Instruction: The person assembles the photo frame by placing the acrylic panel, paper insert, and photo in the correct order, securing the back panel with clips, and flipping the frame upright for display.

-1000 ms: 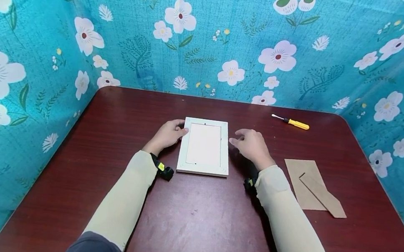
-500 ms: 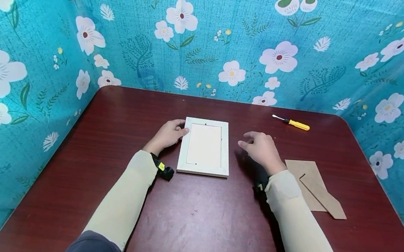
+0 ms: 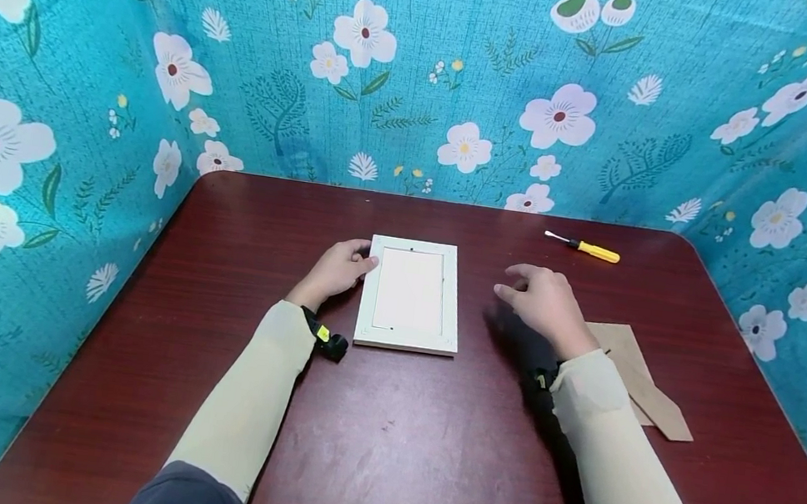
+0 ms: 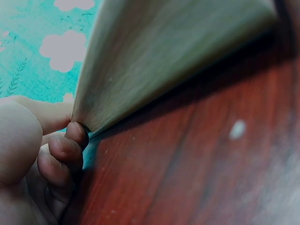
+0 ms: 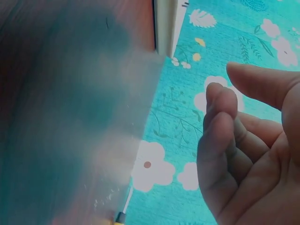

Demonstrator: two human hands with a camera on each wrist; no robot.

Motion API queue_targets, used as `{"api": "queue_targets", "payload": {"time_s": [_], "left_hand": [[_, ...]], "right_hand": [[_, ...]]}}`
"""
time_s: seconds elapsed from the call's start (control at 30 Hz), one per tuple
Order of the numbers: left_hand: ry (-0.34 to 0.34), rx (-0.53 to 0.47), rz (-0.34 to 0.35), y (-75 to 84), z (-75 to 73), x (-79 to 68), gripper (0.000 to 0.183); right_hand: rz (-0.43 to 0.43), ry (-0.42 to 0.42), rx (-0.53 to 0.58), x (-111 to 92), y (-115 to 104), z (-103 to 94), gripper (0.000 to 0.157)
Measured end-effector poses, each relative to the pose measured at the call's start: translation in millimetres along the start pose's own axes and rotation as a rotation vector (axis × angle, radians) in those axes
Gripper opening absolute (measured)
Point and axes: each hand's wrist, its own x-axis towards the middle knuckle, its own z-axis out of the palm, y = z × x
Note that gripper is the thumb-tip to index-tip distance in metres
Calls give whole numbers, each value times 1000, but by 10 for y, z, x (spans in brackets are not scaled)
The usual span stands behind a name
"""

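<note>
A white picture frame (image 3: pixel 404 340) lies face down or up on the dark red table, with a plain white panel (image 3: pixel 410 291) in its opening and small dark tabs at the opening's edges. My left hand (image 3: pixel 339 268) pinches its left side; in the left wrist view the thumb is over the edge (image 4: pixel 140 56) and fingertips are curled below. My right hand (image 3: pixel 542 303) is held to the right of the frame, apart from it. Its fingers are loosely bent, and the right wrist view shows nothing between thumb and fingers (image 5: pixel 218 126).
Beyond the right hand lies a screwdriver (image 3: pixel 597 251) with a yellow handle. A brown backing board (image 3: pixel 612 336) with an angled stand leg (image 3: pixel 662 408) lies on the right, partly covered by the right forearm. Blue flowered cloth (image 3: pixel 425 78) encloses the table's back and sides.
My right hand has moved rightward, away from the frame's right edge toward the brown board, and its forearm now covers part of that board. The left hand and the frame stay put.
</note>
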Motion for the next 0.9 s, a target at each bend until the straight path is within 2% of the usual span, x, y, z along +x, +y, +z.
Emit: {"api": "queue_targets", "payload": {"time_s": [0.53,0.73,0.9], "left_hand": [[-2,-13,-18,-28,-22,-7,55],[-4,-6,-19,-31,-10,-1,55],[-12,-26,-26,4,-4,-7,55]], "right_hand": [[-13,-49,-17,-178,179,-169,50],[-18,-37,-66,-234,229,-274,51],[10,-37,-86,-319,347,-369,57]]}}
